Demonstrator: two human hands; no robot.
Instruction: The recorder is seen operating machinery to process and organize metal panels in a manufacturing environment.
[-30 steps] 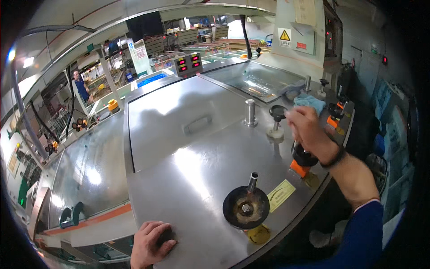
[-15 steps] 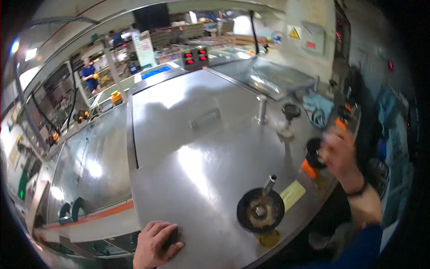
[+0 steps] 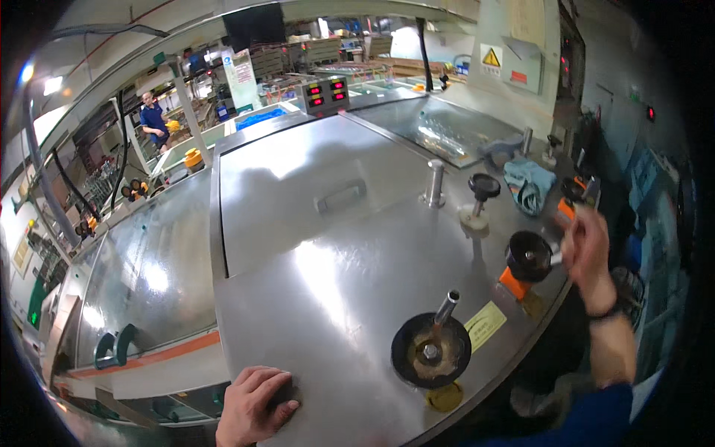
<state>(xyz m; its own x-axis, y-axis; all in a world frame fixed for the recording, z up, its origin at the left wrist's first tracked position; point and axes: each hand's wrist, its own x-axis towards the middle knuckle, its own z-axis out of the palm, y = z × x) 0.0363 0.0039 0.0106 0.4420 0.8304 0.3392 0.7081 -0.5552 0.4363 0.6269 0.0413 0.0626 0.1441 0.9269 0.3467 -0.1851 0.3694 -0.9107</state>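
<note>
On the near left of the steel machine top, my left hand rests with its fingers bent and its thumb apart, holding nothing I can see. A black handwheel with a short metal crank handle sits at the right edge. My right hand is closed around the outer end of that handle, which the fingers partly hide. Nearer to me, a larger black handwheel has its metal handle sticking up, untouched.
A black knob on a pale base and a steel post rise from the top. Farther back lies a blue cloth. A red-lit display box stands at the far edge. Another person stands at the far left.
My right hand has shifted right and slightly down around the handwheel, uncovering its face and part of its handle. My left hand stays in nearly the same place.
</note>
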